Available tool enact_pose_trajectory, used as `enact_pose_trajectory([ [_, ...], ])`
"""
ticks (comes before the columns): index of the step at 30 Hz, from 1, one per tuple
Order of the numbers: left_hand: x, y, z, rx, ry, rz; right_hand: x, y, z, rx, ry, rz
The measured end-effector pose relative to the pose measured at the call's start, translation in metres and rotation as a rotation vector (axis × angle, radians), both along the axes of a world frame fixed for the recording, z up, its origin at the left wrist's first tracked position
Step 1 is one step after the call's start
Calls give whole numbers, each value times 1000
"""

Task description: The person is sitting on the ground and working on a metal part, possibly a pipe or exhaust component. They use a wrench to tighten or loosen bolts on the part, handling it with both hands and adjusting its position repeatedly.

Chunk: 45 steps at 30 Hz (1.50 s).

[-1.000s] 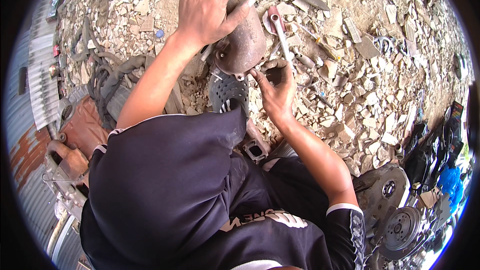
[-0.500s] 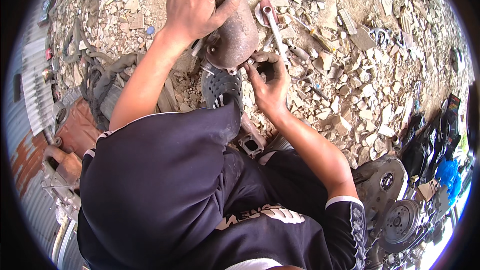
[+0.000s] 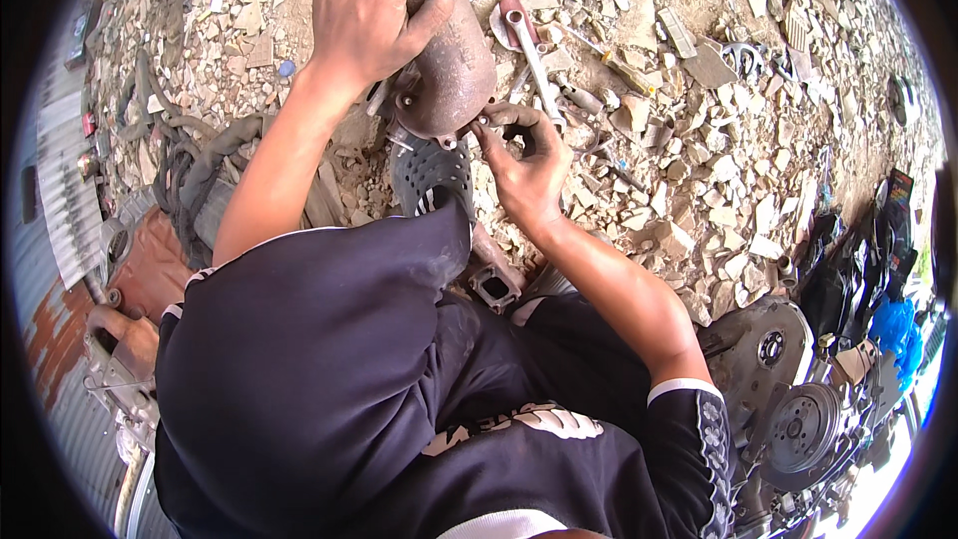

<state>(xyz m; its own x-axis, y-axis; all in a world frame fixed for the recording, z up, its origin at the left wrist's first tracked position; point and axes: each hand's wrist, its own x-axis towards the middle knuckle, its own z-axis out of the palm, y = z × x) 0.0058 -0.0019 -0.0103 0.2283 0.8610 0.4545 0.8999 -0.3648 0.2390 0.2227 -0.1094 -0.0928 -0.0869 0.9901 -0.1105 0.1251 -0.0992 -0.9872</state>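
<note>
One wrench (image 3: 536, 68) amid rubble (image 3: 699, 230), beside right hand (image 3: 531, 168)

From the wearer's head, the wide fisheye camera looks steeply down over the dark, white-trimmed cloth shirt (image 3: 299, 359), very near, to the bare left hand (image 3: 369, 22) and bare right hand (image 3: 529, 168) farther off, above pale, rubble-strewn ground (image 3: 689, 160); the glaring lower-right rim is hard to read.

Looks like an open-air repair yard | floored with rubble (image 3: 733, 198) | strewn with wrench (image 3: 536, 62), engine parts (image 3: 801, 431) | edged by corrugated metal sheets (image 3: 75, 451)
</note>
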Motion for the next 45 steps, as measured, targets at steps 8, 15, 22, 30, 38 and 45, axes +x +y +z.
enact_pose_trajectory([
  [8,-5,-3,-6,10,151,0,-1,3,1,203,-154,-12],
  [15,-4,-2,-5,7,158,4,7,-2,-12,133,-67,65],
  [22,-5,-2,-6,1,146,-9,8,1,-7,145,-57,111],
  [30,-3,-2,-4,-27,141,-12,18,0,-20,13,255,-45],
  [38,-14,-34,-31,102,-123,-114,167,13,-92,289,-535,42],
  [45,2,-84,-46,-15,-848,207,171,-4,-93,230,-652,104],
])
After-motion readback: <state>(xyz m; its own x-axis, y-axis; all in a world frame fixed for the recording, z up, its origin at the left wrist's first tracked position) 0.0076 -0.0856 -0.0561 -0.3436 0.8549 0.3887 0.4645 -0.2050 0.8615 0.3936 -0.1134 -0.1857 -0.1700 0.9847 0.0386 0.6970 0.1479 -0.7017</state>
